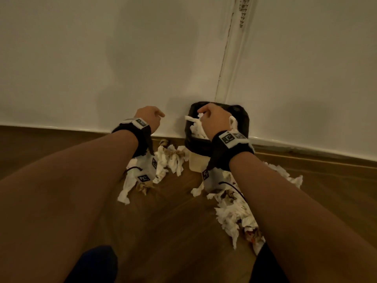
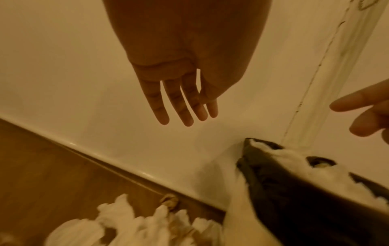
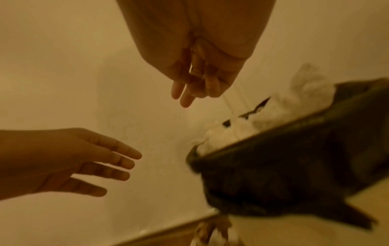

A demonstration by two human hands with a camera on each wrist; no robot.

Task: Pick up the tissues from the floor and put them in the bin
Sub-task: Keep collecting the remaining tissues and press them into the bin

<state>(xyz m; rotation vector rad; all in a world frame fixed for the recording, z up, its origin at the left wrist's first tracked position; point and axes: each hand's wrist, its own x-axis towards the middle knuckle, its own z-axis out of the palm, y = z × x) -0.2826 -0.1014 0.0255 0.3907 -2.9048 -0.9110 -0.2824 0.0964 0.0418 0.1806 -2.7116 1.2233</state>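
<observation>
The bin (image 1: 242, 117), lined with a black bag, stands on the wooden floor (image 1: 173, 231) against the white wall (image 1: 102, 58), beside a vertical moulding (image 1: 230, 58). White tissues (image 1: 196, 128) already fill it to the rim, and some hang over the near edge.

The right hand (image 1: 214, 121) hangs directly above the bin opening. In the right wrist view its fingers (image 3: 185, 98) point downward, loosely gathered, with nothing visibly pinched between them. In the head view a strip of tissue lies just beside the knuckles; whether it touches the hand cannot be told.

The left hand (image 1: 150, 117) is raised in front of the wall, to the left of the bin and apart from it. Its fingers (image 2: 162, 113) are straight and slightly spread, and it holds nothing.

More tissues remain on the floor. One heap (image 1: 171, 158), with brown-stained pieces among the white, lies below the left wrist, just left of the bin. A second, longer heap (image 1: 234, 215) runs from the bin's base toward the person on the right side, under the right forearm.

Both wrists carry black straps (image 1: 230, 152) with small marker tags.
</observation>
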